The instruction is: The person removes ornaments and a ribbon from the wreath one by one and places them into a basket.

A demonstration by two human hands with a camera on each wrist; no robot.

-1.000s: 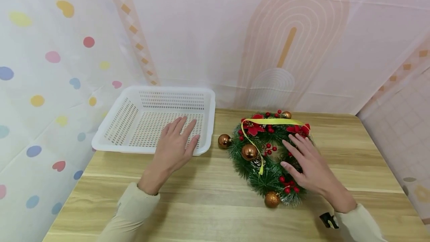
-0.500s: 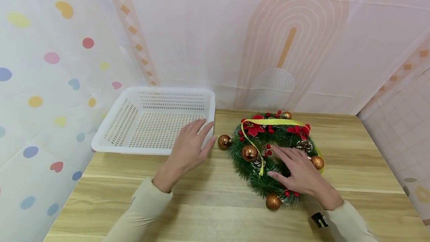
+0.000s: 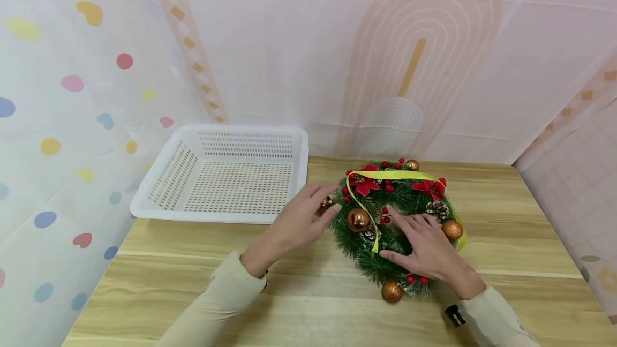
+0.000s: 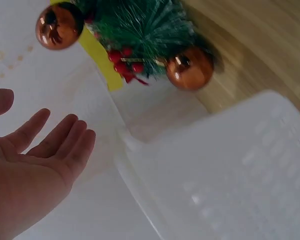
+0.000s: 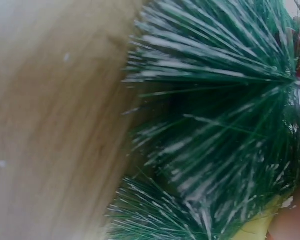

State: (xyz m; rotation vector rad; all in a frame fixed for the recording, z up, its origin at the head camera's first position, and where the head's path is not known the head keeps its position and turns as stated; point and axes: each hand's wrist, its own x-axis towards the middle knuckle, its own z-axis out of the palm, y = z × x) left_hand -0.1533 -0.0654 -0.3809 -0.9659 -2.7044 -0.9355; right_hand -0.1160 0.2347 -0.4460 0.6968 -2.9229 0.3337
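Observation:
A green Christmas wreath [image 3: 354, 242] lies on the table, trimmed with red flowers, berries, pinecones, copper baubles and a yellow ribbon [image 3: 395, 174]. My left hand [image 3: 301, 218] is at its left side, overlapping a shiny copper bauble [image 3: 325, 205]; the fingers are loosely extended. In the left wrist view that hand [image 4: 45, 160] shows relaxed, with nothing in the palm. My right hand [image 3: 424, 240] lies over the wreath's right part, index finger extended toward red berries [image 3: 384, 215], thumb spread. In the right wrist view, frosted needles [image 5: 215, 100] fill much of the picture.
A white perforated plastic basket [image 3: 241, 186] stands at the left back of the wooden table [image 3: 337, 309]. Behind it hangs a patterned cloth [image 3: 270, 42]. Beside the right sleeve is a small black object [image 3: 454, 316].
My left hand has moved right, from over the basket to the wreath's left bauble. My right hand has shifted left and inward over the wreath. The basket stays put.

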